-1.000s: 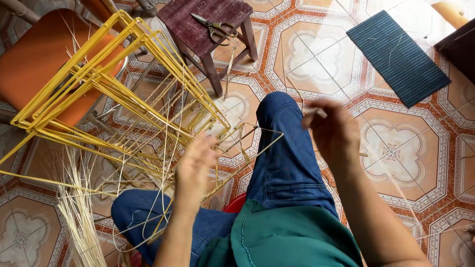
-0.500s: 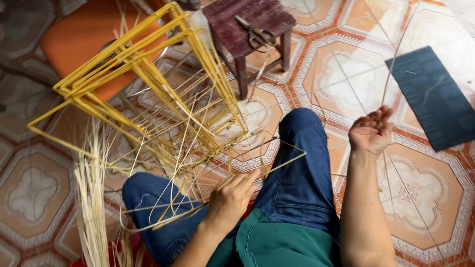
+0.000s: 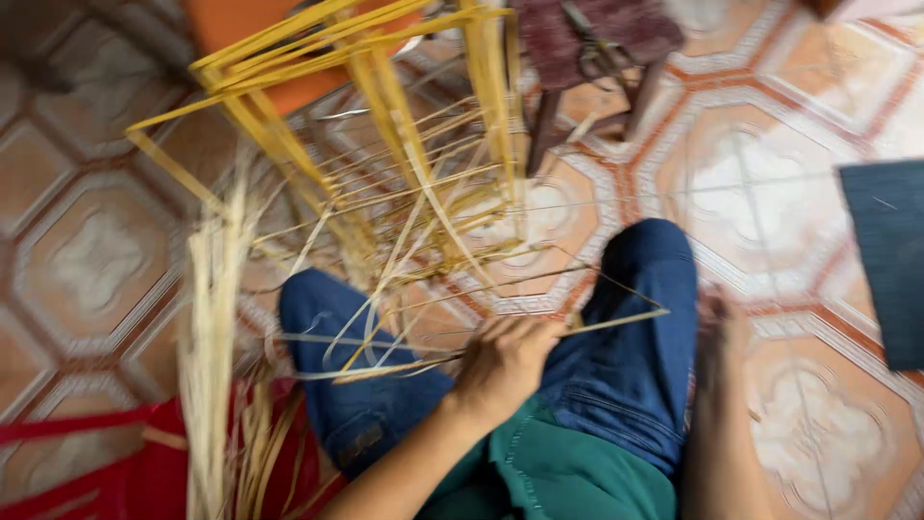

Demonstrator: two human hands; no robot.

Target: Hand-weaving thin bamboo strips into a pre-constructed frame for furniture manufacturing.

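My left hand (image 3: 505,361) grips thin bamboo strips (image 3: 404,289) below the yellow frame (image 3: 385,87); my right hand (image 3: 722,327) (blurred) I cannot tell.

Yellow frame (image 3: 385,106) and loose strips (image 3: 217,318) crowd left, right tiles (image 3: 770,202) seemingly open

hands 2 (image 3: 500,361) (image 3: 720,327); yellow frame 1 (image 3: 385,87); stool 1 (image 3: 597,48); dark mat 1 (image 3: 885,260)

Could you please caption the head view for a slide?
Left hand grips thin strips of a yellow woven frame over blue-jeaned knees.
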